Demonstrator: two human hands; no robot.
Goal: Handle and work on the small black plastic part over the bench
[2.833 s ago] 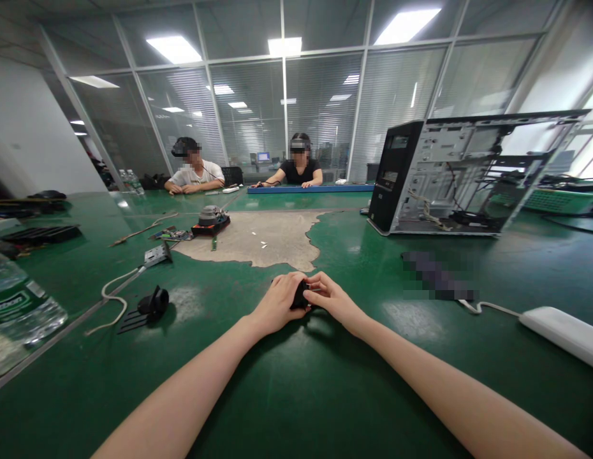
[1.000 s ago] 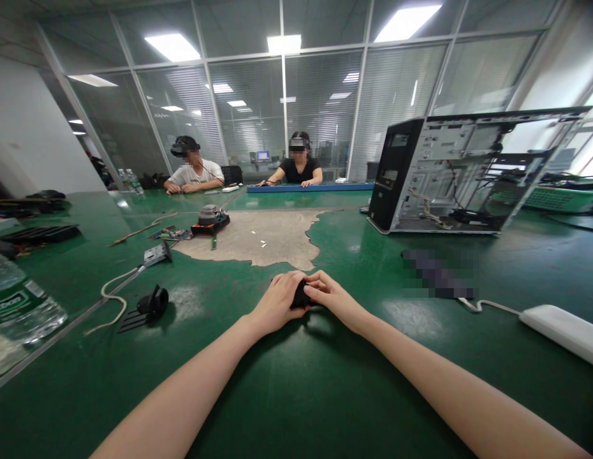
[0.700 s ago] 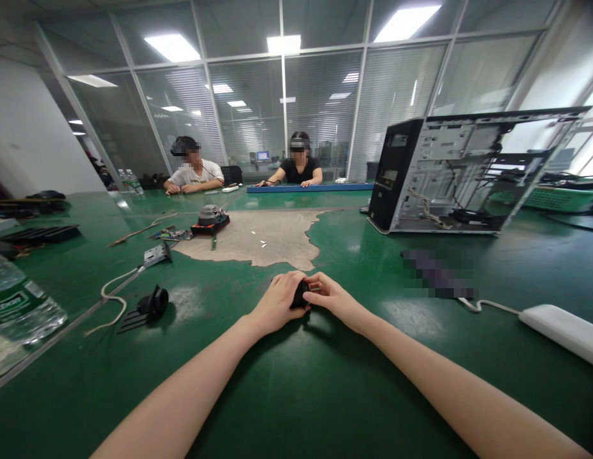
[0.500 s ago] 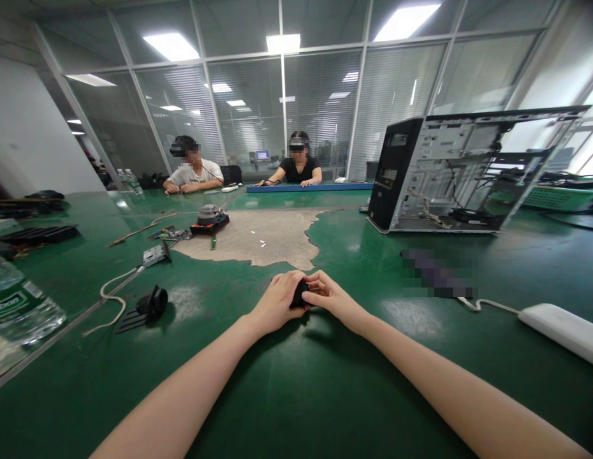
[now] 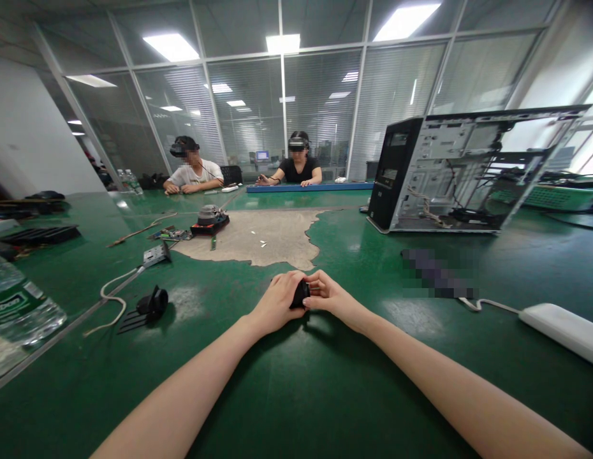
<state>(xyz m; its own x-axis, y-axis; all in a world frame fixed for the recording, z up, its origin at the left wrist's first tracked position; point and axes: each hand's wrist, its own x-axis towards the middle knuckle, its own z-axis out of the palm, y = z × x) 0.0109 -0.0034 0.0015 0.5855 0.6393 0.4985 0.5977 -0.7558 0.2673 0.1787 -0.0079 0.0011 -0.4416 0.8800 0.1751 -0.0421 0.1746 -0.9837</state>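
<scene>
Between my two hands, low over the green table, is a small black object whose kind I cannot make out. My left hand wraps round its left side and top, hiding much of it. From the right, my right hand grips its edge with bent fingers, the thumb pressed close to the object's lower right. Left of my hands lies a black plastic part with a ring and several flat prongs.
An open computer case stands at right, near a blurred dark item and a white power strip. A water bottle, a metal bracket and a fan-like cooler are at left. Two people sit across the table.
My right thumb has moved down slightly along the black object. My left hand stays in place. The person in black across the table has raised a hand a little.
</scene>
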